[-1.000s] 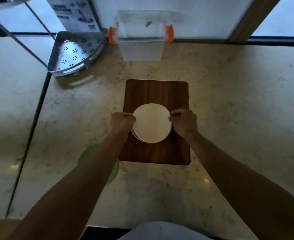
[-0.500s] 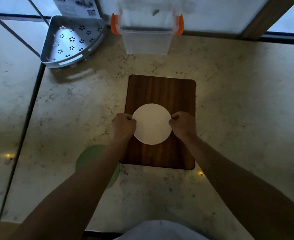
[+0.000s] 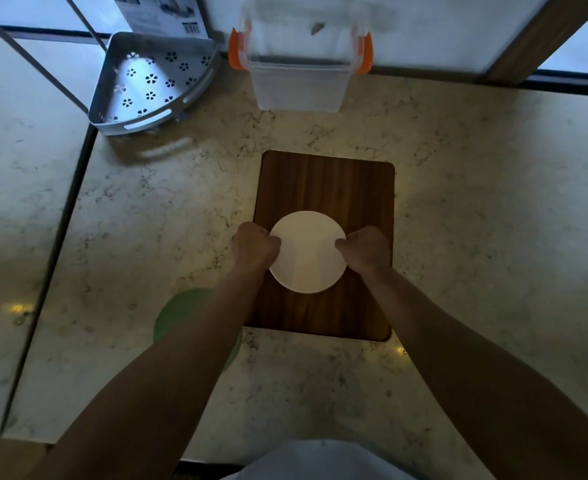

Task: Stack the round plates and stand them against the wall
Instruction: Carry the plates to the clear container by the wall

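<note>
Head view, only cam: both hands pinch the white plates [image 3: 308,251] by opposite edges, left hand [image 3: 255,244] on the left rim, right hand [image 3: 365,247] on the right rim, fingers curled tight onto the edge. Plates look flush as one disc, so can't tell how many are in the stack. They sit over the near half of the wooden board [image 3: 323,188]; whether resting on it or just lifted, can't tell. Beyond the grip, away from the person, a clear box w/ orange clips [image 3: 299,67] stands at the wall [image 3: 424,26]; a metal corner rack [image 3: 154,84] is beyond and to the left. A green disc [image 3: 178,313] lies on the counter [image 3: 493,237] below the left forearm, partly hidden, poss. another plate. Step in hand, as I read it: stack squared up, ready to carry. Next move calls for a firm two-sided hold, lifting, tipping the stack on edge and leaning it on free wall beside the box w/o the plates sliding apart.
</note>
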### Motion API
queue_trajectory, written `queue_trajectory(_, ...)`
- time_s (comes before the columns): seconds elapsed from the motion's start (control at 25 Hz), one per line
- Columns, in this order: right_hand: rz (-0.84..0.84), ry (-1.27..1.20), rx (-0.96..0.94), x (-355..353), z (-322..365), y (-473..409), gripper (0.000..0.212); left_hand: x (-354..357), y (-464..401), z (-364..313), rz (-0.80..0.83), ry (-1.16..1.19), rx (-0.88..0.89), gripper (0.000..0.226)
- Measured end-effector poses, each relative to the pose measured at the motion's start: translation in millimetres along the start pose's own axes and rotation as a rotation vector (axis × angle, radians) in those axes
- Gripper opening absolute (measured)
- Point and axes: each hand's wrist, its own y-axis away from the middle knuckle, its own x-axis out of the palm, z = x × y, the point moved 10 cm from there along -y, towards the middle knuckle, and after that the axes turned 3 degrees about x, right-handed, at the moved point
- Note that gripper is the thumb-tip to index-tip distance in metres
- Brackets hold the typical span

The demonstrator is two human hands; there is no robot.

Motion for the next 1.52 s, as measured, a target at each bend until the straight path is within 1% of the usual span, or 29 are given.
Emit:
queue_trajectory(0.08,0.034,-0.003,-0.021,0.0,1.6,1.7,0.035,-2.4,0.9,1.3,0.031,0.025,-0.019,0.027)
queue_trajectory(0.16,0.062,-0.029,-0.057,-0.7,4.8,8.0,0.028,-6.5,3.4,5.4,0.055,0.054,-0.031,0.024)
queue_trajectory(0.24,0.076,-0.088,-0.088,-2.1,8.0,18.6,0.018,-13.0,8.8,11.0,0.066,0.109,-0.049,0.009)
queue_trajectory(0.28,0.074,-0.108,-0.109,-3.0,10.5,26.3,0.016,-18.9,12.4,15.8,0.059,0.137,-0.060,0.007)
queue_trajectory(0.32,0.088,-0.121,-0.117,-1.1,12.0,34.1,0.011,-25.5,16.7,22.1,0.053,0.163,-0.073,0.013)
queue_trajectory(0.36,0.101,-0.133,-0.138,1.5,14.7,43.5,0.001,-32.9,21.0,28.7,0.048,0.187,-0.079,0.017)
queue_trajectory(0.4,0.117,-0.127,-0.150,5.8,17.3,52.9,0.014,-42.0,26.3,35.5,0.041,0.204,-0.080,0.021)
queue_trajectory(0.44,0.128,-0.114,-0.161,11.7,19.8,62.9,0.022,-52.5,32.2,44.2,0.032,0.219,-0.081,0.025)
queue_trajectory(0.48,0.135,-0.102,-0.169,17.5,23.5,72.8,0.024,-61.9,37.1,52.5,0.029,0.229,-0.082,0.028)
queue_trajectory(0.6,0.186,-0.117,-0.198,46.5,34.5,103.2,0.020,-92.8,53.3,85.7,0.014,0.250,-0.082,0.030)
queue_trajectory(0.76,0.254,-0.113,-0.184,98.4,41.1,139.0,0.023,-129.5,69.7,144.6,-0.021,0.278,-0.119,0.024)
queue_trajectory(0.88,0.266,-0.081,-0.190,126.8,42.7,157.7,0.022,-144.6,74.4,176.2,-0.026,0.274,-0.151,0.026)
queue_trajectory(1.08,0.236,-0.039,-0.199,151.6,42.9,170.0,0.024,-152.4,71.5,197.7,0.000,0.283,-0.120,0.029)
queue_trajectory(1.28,0.182,-0.006,-0.181,155.8,35.3,172.9,0.026,-147.0,66.2,204.8,0.006,0.236,-0.089,0.031)
queue_trajectory(1.52,0.054,0.091,-0.246,152.7,37.7,179.4,0.027,-146.4,65.0,202.0,-0.007,0.126,0.000,0.032)
